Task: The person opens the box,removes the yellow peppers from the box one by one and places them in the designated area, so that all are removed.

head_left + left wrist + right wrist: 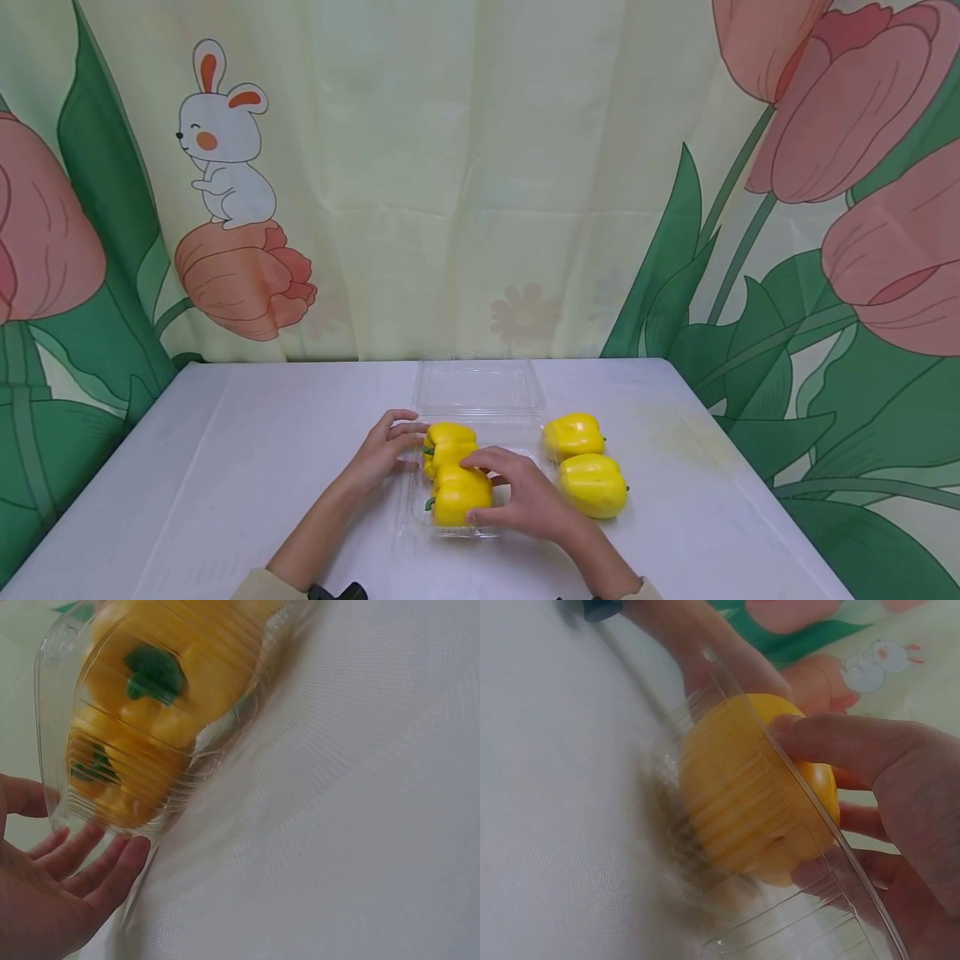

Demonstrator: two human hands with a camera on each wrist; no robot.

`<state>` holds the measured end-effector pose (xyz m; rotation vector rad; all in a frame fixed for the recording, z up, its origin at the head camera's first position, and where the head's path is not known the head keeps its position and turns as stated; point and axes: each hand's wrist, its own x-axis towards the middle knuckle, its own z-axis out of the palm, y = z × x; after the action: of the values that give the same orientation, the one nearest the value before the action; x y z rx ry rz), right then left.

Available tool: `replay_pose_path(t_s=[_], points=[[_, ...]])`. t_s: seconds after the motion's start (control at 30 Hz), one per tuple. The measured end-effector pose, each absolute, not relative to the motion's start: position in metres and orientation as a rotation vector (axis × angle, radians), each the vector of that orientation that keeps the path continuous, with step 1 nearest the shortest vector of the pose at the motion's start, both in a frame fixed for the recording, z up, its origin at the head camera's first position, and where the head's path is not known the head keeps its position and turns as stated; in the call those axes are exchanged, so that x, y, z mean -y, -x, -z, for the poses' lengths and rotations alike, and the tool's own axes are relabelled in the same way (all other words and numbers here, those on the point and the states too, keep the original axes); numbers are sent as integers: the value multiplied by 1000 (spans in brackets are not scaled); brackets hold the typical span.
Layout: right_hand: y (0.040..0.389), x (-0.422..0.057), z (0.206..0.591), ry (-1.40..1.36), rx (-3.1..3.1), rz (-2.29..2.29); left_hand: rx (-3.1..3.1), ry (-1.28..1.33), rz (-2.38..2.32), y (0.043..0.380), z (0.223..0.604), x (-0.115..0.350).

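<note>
A clear plastic clamshell box lies on the table with its lid folded back. Inside its left half sit two yellow bell peppers, a rear one and a front one, their green stems facing left. My right hand grips the front bell pepper, thumb at the near side and fingers over the far side. My left hand touches the box's left wall with extended fingers. Through the ribbed plastic, the left wrist view shows both peppers' stems.
Two more yellow bell peppers, a farther one and a nearer one, lie right of the box with stems facing right. A white cloth covers the table. Behind it hangs a curtain printed with tulips and a rabbit.
</note>
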<state>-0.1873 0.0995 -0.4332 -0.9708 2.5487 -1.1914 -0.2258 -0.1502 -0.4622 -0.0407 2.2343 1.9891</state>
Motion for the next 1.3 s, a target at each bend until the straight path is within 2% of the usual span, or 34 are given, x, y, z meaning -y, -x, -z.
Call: replay_pose_path(t_s=[1.3], points=[[183, -114, 428, 921, -2616, 1187, -2260, 82, -1937, 226, 460, 148]])
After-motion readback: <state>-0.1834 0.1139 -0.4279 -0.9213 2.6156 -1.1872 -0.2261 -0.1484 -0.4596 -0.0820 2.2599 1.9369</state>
